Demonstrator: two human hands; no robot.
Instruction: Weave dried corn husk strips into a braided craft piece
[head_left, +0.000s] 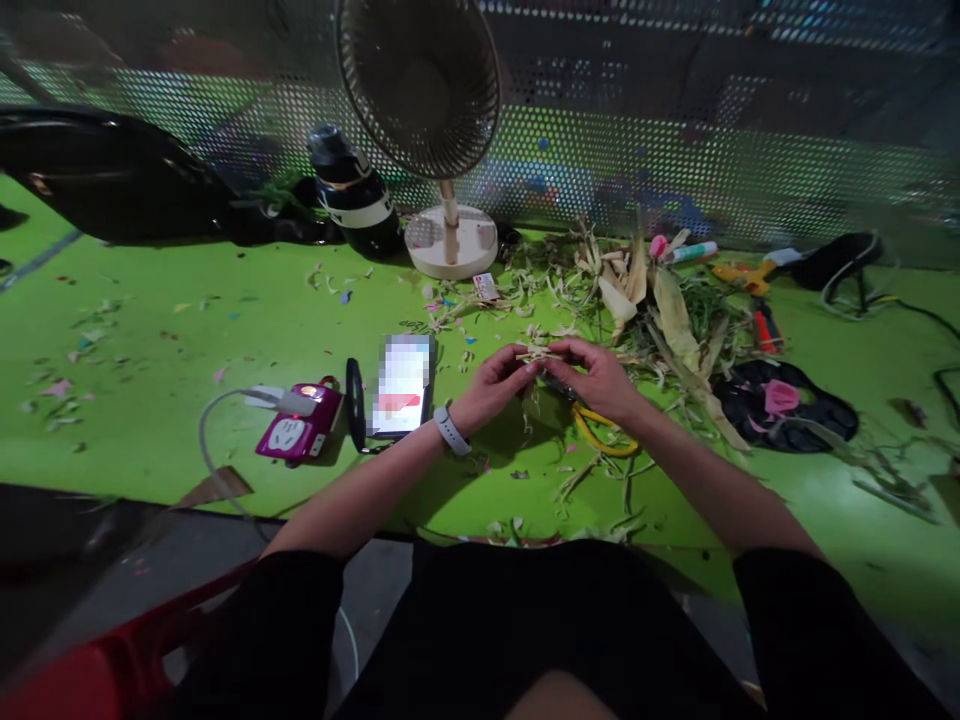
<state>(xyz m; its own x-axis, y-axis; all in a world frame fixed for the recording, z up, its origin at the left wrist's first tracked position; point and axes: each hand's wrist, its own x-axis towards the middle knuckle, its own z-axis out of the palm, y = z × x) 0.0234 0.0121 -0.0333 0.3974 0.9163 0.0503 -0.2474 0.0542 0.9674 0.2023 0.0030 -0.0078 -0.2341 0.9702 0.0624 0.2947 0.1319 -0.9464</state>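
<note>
Head view: two hands work at the centre of one green desk (pixel 150 400). The left hand (pixel 491 385) and the right hand (pixel 592 378) meet fingertip to fingertip, each closed in a pinch on one small husk strip (pixel 538 353), which is held between them just above the desk surface. Both forearms converge from the lower edge of the frame, elbows apart, wrists angled inward; the palms face each other and the fingers are curled. One watch (pixel 451 430) sits on the left wrist. One pair of yellow-handled scissors (pixel 600 435) lies on the desk directly below the right wrist; whether the hand touches it cannot be told. One phone (pixel 403 385) stands propped just left of the left hand, with one dark ring stand (pixel 355 405) beside it. One magenta socket (pixel 296 430) lies left of the phone with one grey cable plugged in. One fan (pixel 420 85) stands on a round base at the back of the desk, and one dark bottle (pixel 352 195) leans just left of that base. One heap of husks (pixel 660 300) lies right of the hands, near them. One dark cloth (pixel 784 405) with a pink piece on it lies further right. One yellow glue gun (pixel 742 272) lies behind the heap. Scraps of husk and paper are scattered over the desk, too many to count. One perforated screen (pixel 712 150) closes the back.
</note>
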